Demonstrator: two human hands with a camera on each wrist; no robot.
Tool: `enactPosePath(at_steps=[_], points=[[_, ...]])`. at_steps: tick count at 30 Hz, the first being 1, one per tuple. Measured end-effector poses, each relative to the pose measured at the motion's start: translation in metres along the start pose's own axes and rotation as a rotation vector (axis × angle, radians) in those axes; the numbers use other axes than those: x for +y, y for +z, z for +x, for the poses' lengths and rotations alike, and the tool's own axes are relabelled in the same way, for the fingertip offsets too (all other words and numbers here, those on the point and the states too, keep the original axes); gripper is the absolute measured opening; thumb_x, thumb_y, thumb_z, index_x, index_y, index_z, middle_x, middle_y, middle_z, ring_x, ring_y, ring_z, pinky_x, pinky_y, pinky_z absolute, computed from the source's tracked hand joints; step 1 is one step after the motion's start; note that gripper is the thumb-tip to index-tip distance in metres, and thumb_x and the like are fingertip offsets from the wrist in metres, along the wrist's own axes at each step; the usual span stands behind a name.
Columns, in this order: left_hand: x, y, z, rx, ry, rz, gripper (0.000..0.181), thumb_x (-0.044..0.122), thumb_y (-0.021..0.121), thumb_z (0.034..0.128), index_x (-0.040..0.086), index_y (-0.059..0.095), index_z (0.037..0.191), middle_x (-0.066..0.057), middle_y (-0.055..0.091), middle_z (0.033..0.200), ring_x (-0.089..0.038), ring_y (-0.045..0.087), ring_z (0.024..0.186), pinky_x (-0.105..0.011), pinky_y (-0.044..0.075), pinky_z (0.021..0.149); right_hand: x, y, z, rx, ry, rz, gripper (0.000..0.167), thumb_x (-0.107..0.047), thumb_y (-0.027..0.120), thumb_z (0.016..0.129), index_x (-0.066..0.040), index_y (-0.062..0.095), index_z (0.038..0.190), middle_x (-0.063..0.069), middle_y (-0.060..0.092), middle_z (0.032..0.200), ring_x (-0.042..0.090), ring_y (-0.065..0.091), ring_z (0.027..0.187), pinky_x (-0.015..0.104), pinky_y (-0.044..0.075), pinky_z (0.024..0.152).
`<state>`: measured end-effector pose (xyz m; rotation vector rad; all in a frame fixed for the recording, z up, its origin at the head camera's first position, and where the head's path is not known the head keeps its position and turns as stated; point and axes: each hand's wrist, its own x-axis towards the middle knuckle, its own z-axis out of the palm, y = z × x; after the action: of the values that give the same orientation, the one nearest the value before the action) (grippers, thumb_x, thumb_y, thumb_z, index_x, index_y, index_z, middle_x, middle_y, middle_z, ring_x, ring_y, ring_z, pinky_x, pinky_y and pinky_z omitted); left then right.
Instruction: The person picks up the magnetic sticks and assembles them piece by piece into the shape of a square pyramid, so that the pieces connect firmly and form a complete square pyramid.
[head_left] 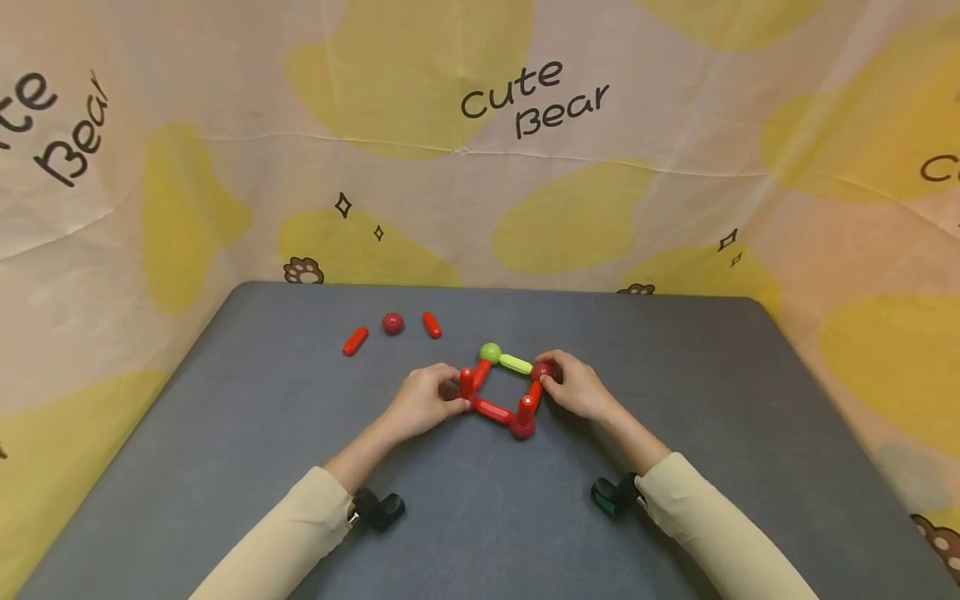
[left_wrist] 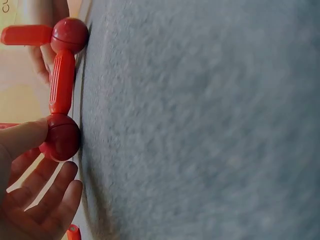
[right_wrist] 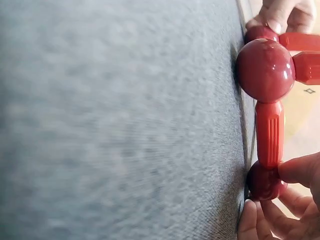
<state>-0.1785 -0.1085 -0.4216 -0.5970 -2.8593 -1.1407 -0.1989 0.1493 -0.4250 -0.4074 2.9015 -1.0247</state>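
A four-sided frame of balls and short rods lies on the grey table (head_left: 225, 500). My left hand (head_left: 422, 404) pinches the red ball (left_wrist: 62, 140) at its left corner. At the right corner, my right hand (head_left: 579, 387) holds another red ball (head_left: 542, 371) between thumb and fingers. A third red ball (head_left: 522, 428) forms the near corner, and a green ball (head_left: 491, 352) the far one. One side is a light green rod (head_left: 516, 364); the others are red, such as the near rod (head_left: 493, 412). Upright red rods (head_left: 467, 383) rise from the left and near balls.
Beyond my left hand lie a loose red ball (head_left: 392, 323) and two loose red rods, one on its left (head_left: 356, 341) and the other rod (head_left: 432, 325) on its right. A patterned cloth (head_left: 420, 100) hangs behind the table. Each wrist wears a dark camera (head_left: 378, 509).
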Motion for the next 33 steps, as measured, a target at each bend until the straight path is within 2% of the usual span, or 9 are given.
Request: enactPosePath(at_steps=[6, 16, 23, 27, 33], points=[[0.004, 0.003, -0.006, -0.015, 0.039, -0.016, 0.018, 0.013, 0.077, 0.0720, 0.010, 0.066, 0.086, -0.001, 0.061, 0.084, -0.012, 0.064, 0.073, -0.024, 0.049, 0.065, 0.001, -0.001, 0.010, -0.007, 0.027, 0.014, 0.030, -0.012, 0.060, 0.085, -0.006, 0.058, 0.115, 0.009, 0.060, 0.089, 0.018, 0.053, 0.075, 0.027, 0.040, 0.063], [0.012, 0.006, -0.011, -0.043, 0.089, -0.010, 0.018, 0.014, 0.078, 0.0717, 0.012, 0.065, 0.085, -0.002, 0.060, 0.080, -0.012, 0.063, 0.071, -0.023, 0.047, 0.063, -0.002, -0.003, 0.022, -0.064, 0.047, 0.042, 0.033, -0.015, 0.058, 0.087, -0.007, 0.057, 0.119, 0.008, 0.060, 0.085, 0.016, 0.053, 0.070, 0.026, 0.040, 0.059], [0.016, 0.009, -0.015, -0.057, 0.086, -0.022, 0.020, 0.014, 0.078, 0.0715, 0.011, 0.066, 0.087, -0.002, 0.059, 0.080, -0.011, 0.063, 0.070, -0.022, 0.047, 0.061, -0.003, -0.002, 0.028, -0.086, 0.056, 0.050, 0.032, -0.016, 0.059, 0.088, -0.008, 0.057, 0.119, 0.011, 0.063, 0.100, 0.017, 0.053, 0.074, 0.025, 0.039, 0.061], [0.015, 0.009, -0.015, -0.076, 0.105, -0.040, 0.018, 0.013, 0.077, 0.0724, 0.011, 0.066, 0.087, -0.002, 0.059, 0.080, -0.010, 0.062, 0.069, -0.020, 0.047, 0.061, -0.003, -0.002, 0.028, -0.082, 0.047, 0.059, 0.033, -0.016, 0.059, 0.088, -0.008, 0.057, 0.120, 0.012, 0.063, 0.105, 0.019, 0.055, 0.078, 0.026, 0.041, 0.063], [0.009, 0.000, -0.011, -0.114, 0.107, -0.075, 0.019, 0.011, 0.073, 0.0757, 0.012, 0.067, 0.093, -0.001, 0.063, 0.086, -0.007, 0.062, 0.070, -0.019, 0.048, 0.063, 0.005, -0.004, 0.018, -0.063, 0.020, 0.071, 0.037, -0.016, 0.059, 0.088, -0.007, 0.054, 0.124, 0.013, 0.061, 0.114, 0.022, 0.059, 0.087, 0.029, 0.045, 0.067]])
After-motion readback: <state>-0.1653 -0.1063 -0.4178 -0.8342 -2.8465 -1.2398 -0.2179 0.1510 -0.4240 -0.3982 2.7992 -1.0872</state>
